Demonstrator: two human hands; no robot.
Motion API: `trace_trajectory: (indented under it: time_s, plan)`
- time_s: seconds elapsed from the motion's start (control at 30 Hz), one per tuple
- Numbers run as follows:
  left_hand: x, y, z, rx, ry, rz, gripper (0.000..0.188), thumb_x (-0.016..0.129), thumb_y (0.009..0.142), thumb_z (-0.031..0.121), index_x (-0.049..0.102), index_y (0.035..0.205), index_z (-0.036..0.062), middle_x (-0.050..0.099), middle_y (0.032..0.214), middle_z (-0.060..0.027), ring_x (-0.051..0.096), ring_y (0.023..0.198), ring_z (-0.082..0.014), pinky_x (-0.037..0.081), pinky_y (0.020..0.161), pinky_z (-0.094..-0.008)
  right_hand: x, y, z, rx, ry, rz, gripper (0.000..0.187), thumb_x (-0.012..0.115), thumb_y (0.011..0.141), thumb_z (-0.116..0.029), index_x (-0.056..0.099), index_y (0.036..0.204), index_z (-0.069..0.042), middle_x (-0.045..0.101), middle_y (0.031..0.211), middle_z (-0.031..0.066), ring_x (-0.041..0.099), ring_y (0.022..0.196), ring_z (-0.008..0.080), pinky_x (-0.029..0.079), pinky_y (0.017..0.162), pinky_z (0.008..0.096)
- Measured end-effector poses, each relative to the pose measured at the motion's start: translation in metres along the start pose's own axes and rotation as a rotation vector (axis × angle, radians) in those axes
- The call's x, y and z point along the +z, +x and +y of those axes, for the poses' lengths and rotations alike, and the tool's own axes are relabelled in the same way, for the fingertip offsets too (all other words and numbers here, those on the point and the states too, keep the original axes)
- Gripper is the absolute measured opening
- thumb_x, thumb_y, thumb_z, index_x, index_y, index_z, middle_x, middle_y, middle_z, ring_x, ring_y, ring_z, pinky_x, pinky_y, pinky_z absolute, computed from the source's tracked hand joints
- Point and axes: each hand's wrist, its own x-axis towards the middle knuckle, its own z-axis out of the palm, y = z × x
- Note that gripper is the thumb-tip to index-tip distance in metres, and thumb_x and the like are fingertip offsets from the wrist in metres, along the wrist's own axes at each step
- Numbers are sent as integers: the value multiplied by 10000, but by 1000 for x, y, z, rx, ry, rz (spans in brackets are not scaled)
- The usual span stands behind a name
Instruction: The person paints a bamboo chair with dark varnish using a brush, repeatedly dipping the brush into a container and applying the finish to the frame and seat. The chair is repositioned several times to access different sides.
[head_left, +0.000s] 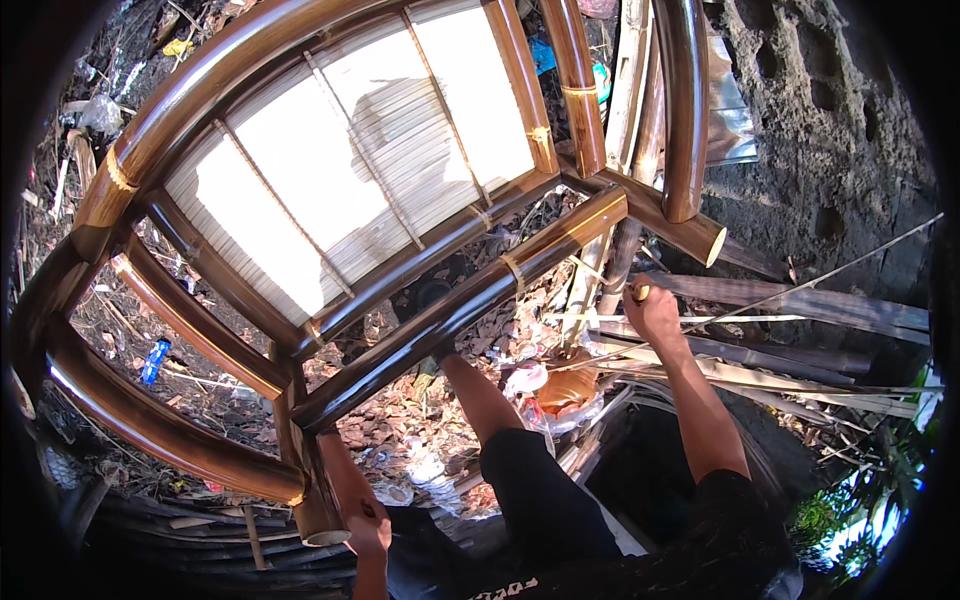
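Note:
A dark brown, glossy bamboo chair [440, 318] lies tilted before me, with a pale slatted panel [380, 150] in its frame. Yellowish bindings wrap several of its joints, one around the near rail. Right of that rail, my right hand [652, 308] is closed in a fist, and a thin yellowish strip [592, 271] runs toward it from the chair side. A yellowish end shows at the fist's top. My left hand [370, 530] is low, beside the cut end of a chair leg [322, 525]. Its fingers look curled; whatever they hold is hidden.
Split bamboo lengths [800, 300] lie at right, below a rough grey wall [830, 130]. Dry leaves and litter cover the ground, with an orange-brown plastic bag [567, 388] near my leg [475, 390]. A blue wrapper [155, 361] lies left, and more poles [200, 545] lie lower left.

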Motion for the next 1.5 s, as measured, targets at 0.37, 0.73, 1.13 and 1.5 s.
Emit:
trace_trajectory:
  time_s: [0.37, 0.73, 1.13, 1.5]
  plan:
    - [71, 62, 428, 918, -386, -263, 323, 597, 951, 91, 613, 1269, 33, 683, 1001, -107, 680, 869, -174, 537, 724, -282, 180, -150, -186, 891, 2273, 85, 298, 500, 1059, -251, 469, 1292, -66, 617, 1080, 51, 610, 938, 143, 512, 876, 299]
    - [175, 194, 608, 1241, -304, -279, 348, 579, 812, 87, 679, 1125, -28, 695, 1008, -246, 668, 949, -387, 533, 862, -403, 171, -130, -224, 1192, 2111, -343, 324, 656, 982, -246, 552, 1189, -20, 586, 1070, 88, 615, 929, 142, 626, 785, 381]
    - [180, 188, 615, 1036, -87, -298, 350, 570, 860, 208, 729, 1150, 92, 734, 1040, -148, 662, 977, -356, 502, 949, -427, 156, -113, -223, 1205, 2158, -336, 286, 671, 970, -210, 532, 1159, -48, 600, 1065, 108, 632, 979, 164, 636, 800, 393]
    - [175, 185, 621, 1091, 49, -255, 350, 523, 890, 216, 738, 1147, 114, 729, 1093, -108, 611, 1026, -309, 427, 997, -416, 158, -114, -222, 1190, 2158, -420, 315, 680, 965, -216, 516, 1175, -48, 596, 1005, 87, 610, 844, 134, 632, 807, 378]
